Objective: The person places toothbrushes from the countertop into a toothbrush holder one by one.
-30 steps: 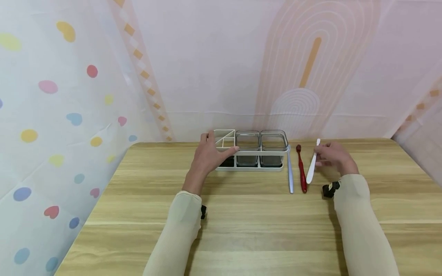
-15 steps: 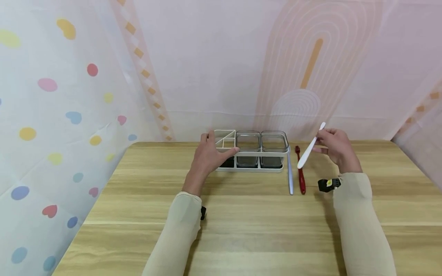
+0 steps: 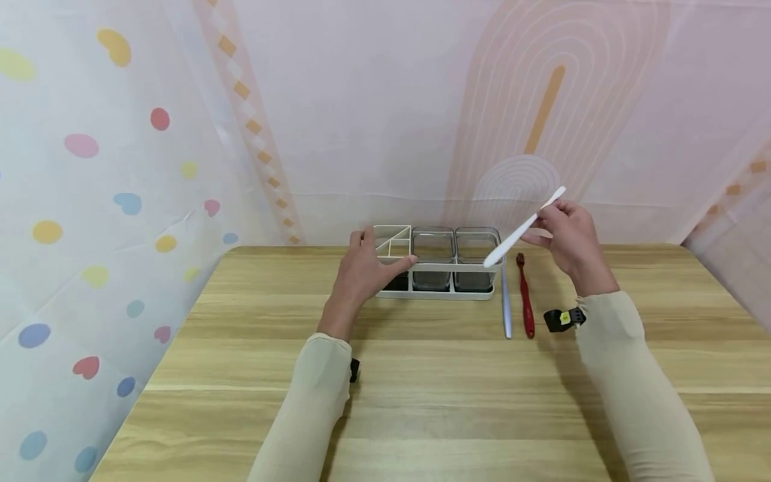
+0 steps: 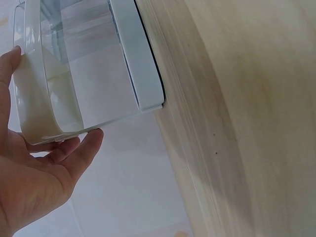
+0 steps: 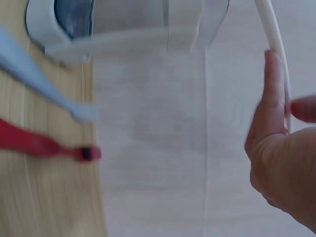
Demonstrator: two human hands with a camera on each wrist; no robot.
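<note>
left hand (image 3: 364,271) curled, right hand (image 3: 566,234) raised, pinching

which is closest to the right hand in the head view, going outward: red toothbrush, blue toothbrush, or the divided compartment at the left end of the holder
From the right hand, which holds the white toothbrush:
1. Red toothbrush, on the table just below and left of the hand.
2. Blue toothbrush, lying beside the red one, one step farther left.
3. Divided compartment, at the holder's far left end, by the left hand.

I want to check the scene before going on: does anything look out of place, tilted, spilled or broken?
Nothing stands out. The organizer sits level on the table, steadied by the left hand. The right hand holds the white toothbrush in the air. The red toothbrush and blue toothbrush lie side by side.
</note>
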